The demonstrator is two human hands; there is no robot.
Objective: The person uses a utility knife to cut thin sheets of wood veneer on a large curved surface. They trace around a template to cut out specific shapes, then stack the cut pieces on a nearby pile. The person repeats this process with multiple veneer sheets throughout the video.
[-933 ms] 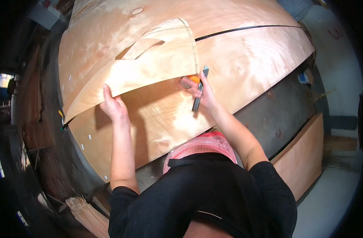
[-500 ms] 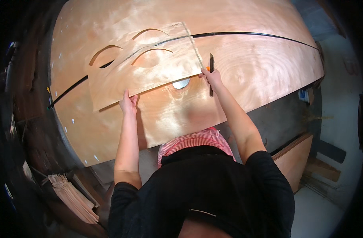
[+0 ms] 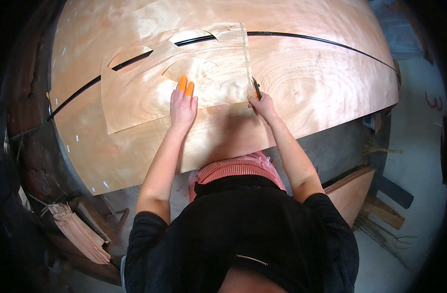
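A thin sheet of wood veneer (image 3: 140, 105) with several curved cut-outs lies on a much larger veneer panel (image 3: 331, 93). My left hand (image 3: 183, 110) rests on this sheet near its front edge, fingers stretched out, two of them wearing orange finger covers. At the sheet's right front corner, my right hand (image 3: 264, 105) is closed around a dark utility knife (image 3: 256, 89), whose tip points away from me. The right fingertips touch or nearly touch the sheet's edge. A long black strip (image 3: 316, 40) crosses the panel, partly covered by the sheet and showing through two cut-outs.
Small white tape pieces (image 3: 68, 148) dot the panel's left side. Wood boards (image 3: 350, 193) lean below its right front edge. A bundle of wood strips (image 3: 79, 234) lies at the lower left. On the floor at right is a dark flat piece (image 3: 394, 192).
The veneer sheet's raised front edge has come down flat, covering a bright round spot on the panel. My left hand has moved from gripping that edge onto the sheet, further right.
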